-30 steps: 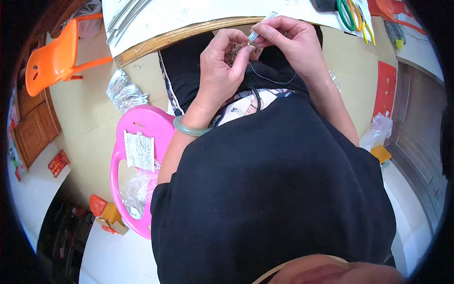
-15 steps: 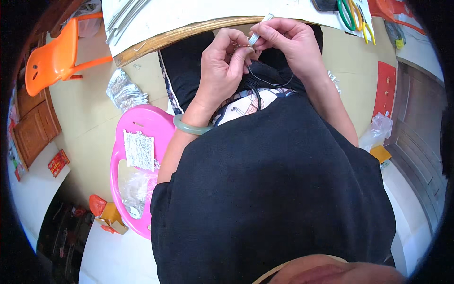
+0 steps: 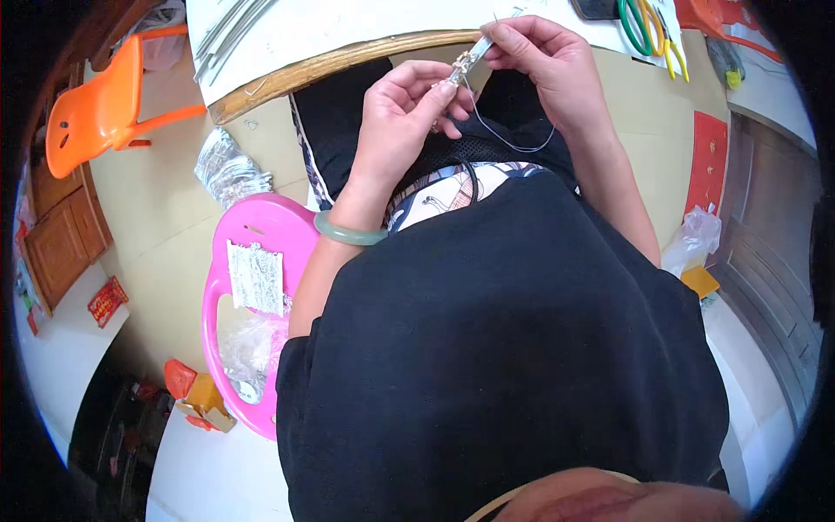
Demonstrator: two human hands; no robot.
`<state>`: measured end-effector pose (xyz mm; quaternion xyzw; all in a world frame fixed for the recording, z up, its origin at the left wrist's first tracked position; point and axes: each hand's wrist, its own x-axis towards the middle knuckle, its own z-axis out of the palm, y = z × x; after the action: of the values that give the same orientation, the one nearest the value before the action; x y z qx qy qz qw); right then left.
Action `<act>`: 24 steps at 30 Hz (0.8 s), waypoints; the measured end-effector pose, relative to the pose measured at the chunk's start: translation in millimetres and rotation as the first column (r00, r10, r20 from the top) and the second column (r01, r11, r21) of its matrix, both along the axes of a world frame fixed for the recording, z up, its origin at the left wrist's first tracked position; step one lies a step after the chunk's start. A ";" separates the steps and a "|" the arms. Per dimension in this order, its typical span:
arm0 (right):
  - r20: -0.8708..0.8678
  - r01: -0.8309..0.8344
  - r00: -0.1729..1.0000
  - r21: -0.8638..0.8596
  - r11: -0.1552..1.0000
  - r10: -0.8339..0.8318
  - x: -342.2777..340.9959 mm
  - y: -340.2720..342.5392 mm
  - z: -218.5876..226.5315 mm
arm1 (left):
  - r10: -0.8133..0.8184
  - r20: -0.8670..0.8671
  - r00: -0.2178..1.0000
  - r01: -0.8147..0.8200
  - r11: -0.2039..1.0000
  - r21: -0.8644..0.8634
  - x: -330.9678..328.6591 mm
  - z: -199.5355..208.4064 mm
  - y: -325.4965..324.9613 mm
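A narrow pale strip (image 3: 479, 49) with gold-and-white bead trim (image 3: 461, 66) on it is stretched between my hands, just at the table's edge. My left hand (image 3: 396, 122) pinches its lower end between thumb and fingers, the other fingers loosely bent. At the upper end my right hand (image 3: 557, 78) is closed, thumb against forefinger, on the strip. A thin sharp tip pokes up beside that thumb; whether it is a needle I cannot tell. From the strip a fine grey thread (image 3: 519, 149) hangs in a loop above my lap.
Ahead stands a white-topped table with a wooden edge (image 3: 304, 68), holding stacked strips (image 3: 233, 39) and colour-handled pliers (image 3: 639, 30). On a pink stool (image 3: 300, 226) at my left lies a card wound with white trim (image 3: 257, 277). An orange chair (image 3: 96, 109) stands far left.
My hands have drawn apart, the right one up and to the right. More of the strip and its bead trim now shows, and the thread loop hangs wider.
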<state>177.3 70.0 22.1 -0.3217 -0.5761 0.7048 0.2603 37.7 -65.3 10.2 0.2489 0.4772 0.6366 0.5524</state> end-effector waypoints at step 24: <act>0.371 -0.218 0.925 0.341 0.914 0.082 -2.2 -24.4 12.7 | 0.126 0.130 0.983 -0.121 0.992 -0.046 -0.6 -1.9 -1.2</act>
<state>175.1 45.5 34.8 -0.3397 -0.7606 0.5311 0.1553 37.1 -66.5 8.3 0.1652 0.4659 0.6756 0.5469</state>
